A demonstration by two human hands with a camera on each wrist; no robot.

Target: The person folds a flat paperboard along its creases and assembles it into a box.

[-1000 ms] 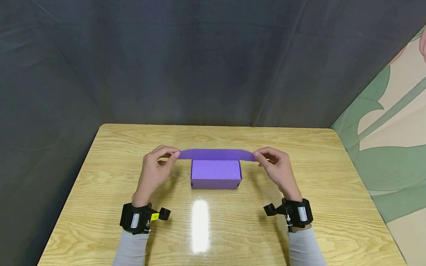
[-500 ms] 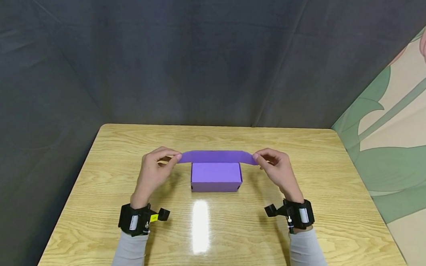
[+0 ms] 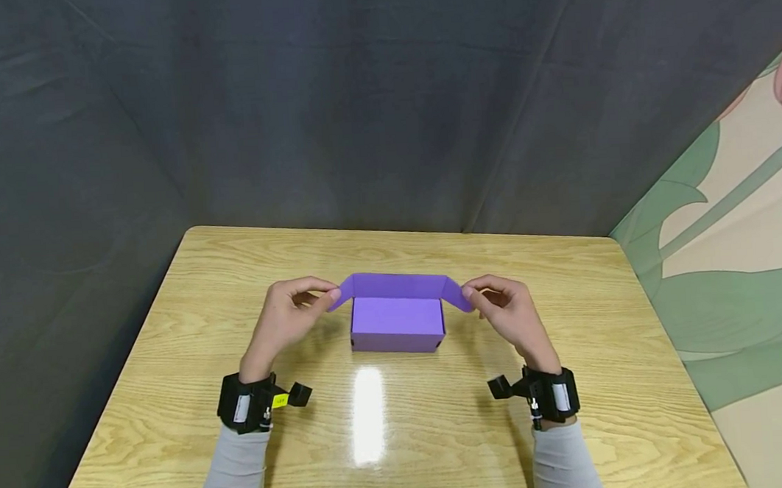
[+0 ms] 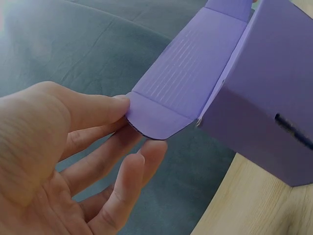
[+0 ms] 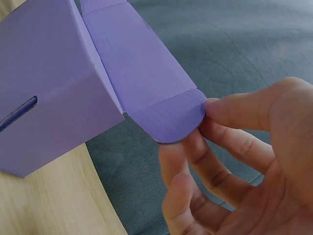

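Observation:
A purple cardboard box [image 3: 398, 317] sits on the wooden table with its long flap [image 3: 400, 285] standing up along the far edge. My left hand [image 3: 288, 314] pinches the rounded left side tab [image 4: 159, 115] between thumb and fingers. At the other end, the right side tab [image 5: 171, 115] is pinched by my right hand [image 3: 507, 308]. Both tabs bend toward me at their creases. In the wrist views, a dark slot shows low on the box's side wall [image 4: 274, 98]. The inside of the box is hidden under its top panel.
The wooden table [image 3: 232, 260] extends around the box, with a bright light reflection in front of it. A dark curtain [image 3: 357, 113] hangs behind the table. To the right is a cloth with a floral print [image 3: 751, 269].
Both hands have moved slightly inward and bent the side tabs toward me; a second ago the flap and tabs lay nearly in one line. The box has barely shifted.

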